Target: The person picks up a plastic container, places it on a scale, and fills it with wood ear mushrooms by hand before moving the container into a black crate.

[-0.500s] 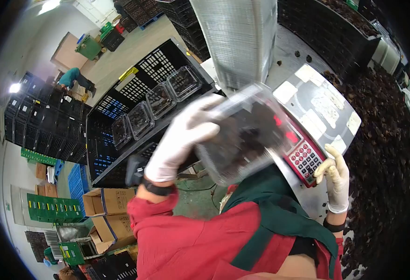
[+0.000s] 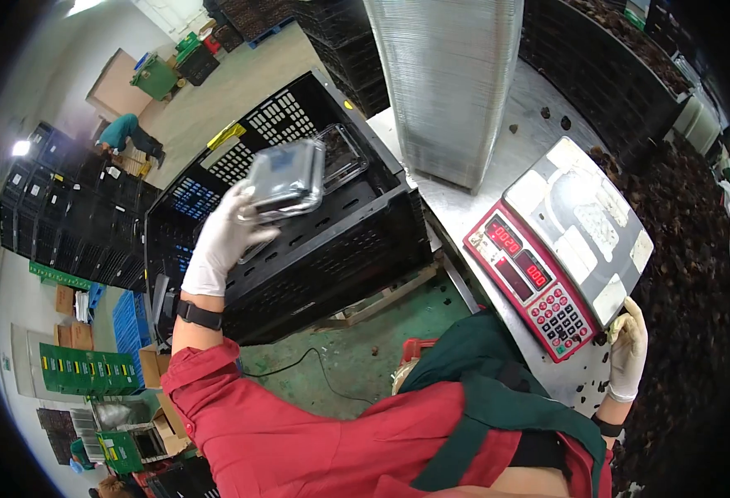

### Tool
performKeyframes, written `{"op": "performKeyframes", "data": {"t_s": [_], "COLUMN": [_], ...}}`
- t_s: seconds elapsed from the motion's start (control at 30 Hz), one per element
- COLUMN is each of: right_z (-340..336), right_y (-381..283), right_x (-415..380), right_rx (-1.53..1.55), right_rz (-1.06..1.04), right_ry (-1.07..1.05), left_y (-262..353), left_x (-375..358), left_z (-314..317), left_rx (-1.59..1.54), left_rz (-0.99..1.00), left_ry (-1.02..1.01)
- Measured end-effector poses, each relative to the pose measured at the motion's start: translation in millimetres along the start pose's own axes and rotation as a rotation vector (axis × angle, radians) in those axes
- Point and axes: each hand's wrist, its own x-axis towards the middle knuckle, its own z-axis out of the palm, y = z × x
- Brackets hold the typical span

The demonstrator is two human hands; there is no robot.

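My left hand (image 2: 225, 236), in a white glove, grips a clear lidded plastic box (image 2: 286, 178) by its near side, tilted above a black crate (image 2: 344, 241). Another clear box with dark pieces (image 2: 344, 158) sits in the crate beside it. Gloved as well, my right hand (image 2: 628, 353) is at the lower corner of a red and grey scale (image 2: 577, 241), fingers bent together; what they hold, if anything, is too small to tell. Red digits glow on the scale's display, and its plate carries no box.
A tall stack of clear plastic trays (image 2: 444, 91) stands behind the scale on the metal table (image 2: 531, 91). Dark loose pieces (image 2: 681, 274) are heaped at the right. Stacked black crates (image 2: 74, 207) and a bending person (image 2: 128, 137) are at the left.
My left hand has carried the box left, from in front of the scale to over the crate. The scale's display is now uncovered. My right hand has shifted slightly down and right in view.
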Motion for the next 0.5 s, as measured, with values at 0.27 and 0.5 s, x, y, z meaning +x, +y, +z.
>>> {"op": "performKeyframes", "data": {"t_s": [0.27, 0.5], "right_z": [4, -16], "right_y": [-6, -19], "right_x": [-9, -50], "right_rx": [0.02, 0.052], "right_rz": [0.032, -0.006], "right_ry": [-0.019, 0.138], "left_y": [78, 226], "left_x": [13, 45], "left_z": [85, 228], "left_rx": [0.799, 0.92], "left_rz": [0.507, 1.479], "left_ry": [-0.046, 0.009]}}
